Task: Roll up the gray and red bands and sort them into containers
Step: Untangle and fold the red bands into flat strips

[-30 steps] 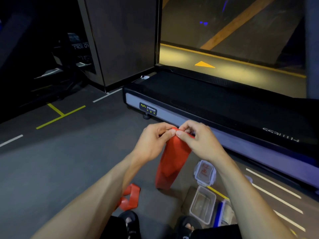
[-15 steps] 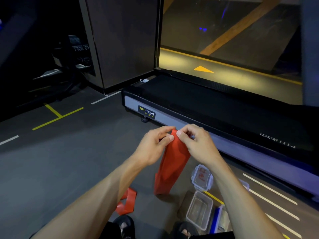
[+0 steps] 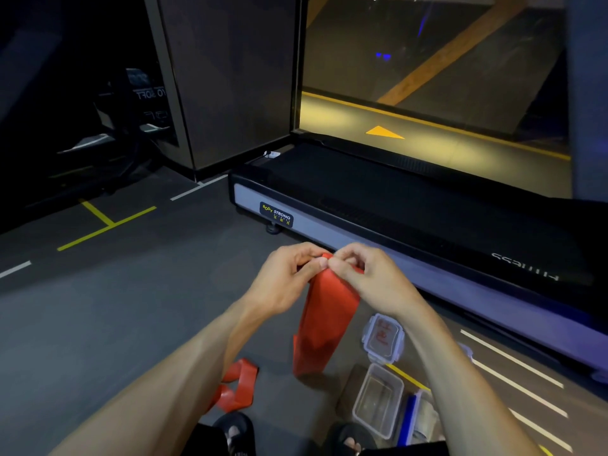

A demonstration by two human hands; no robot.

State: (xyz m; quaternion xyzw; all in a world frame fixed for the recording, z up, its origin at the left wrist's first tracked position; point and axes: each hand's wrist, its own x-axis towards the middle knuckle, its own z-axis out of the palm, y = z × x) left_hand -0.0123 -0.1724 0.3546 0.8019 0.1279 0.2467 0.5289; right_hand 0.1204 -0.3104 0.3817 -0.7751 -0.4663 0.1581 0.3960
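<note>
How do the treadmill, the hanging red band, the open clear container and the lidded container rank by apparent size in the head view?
1. treadmill
2. hanging red band
3. open clear container
4. lidded container, close to the open one

Your hands, the left hand (image 3: 283,278) and the right hand (image 3: 371,278), pinch a red band (image 3: 325,320) that looks like thin, smooth rubbery sheet with a dull matt face. A second red band (image 3: 238,386) on the floor (image 3: 98,324) catches a soft sheen along its folds. The floor itself reads as matt, finely grained rubber matting with flat painted lines. Beside your feet you have an open container (image 3: 378,399) of clear, glossy plastic, and a closed container (image 3: 383,337) of the same transparent plastic. The treadmill (image 3: 394,205) ahead has a matt, textured black belt and a smooth, satin grey side rail.
</note>
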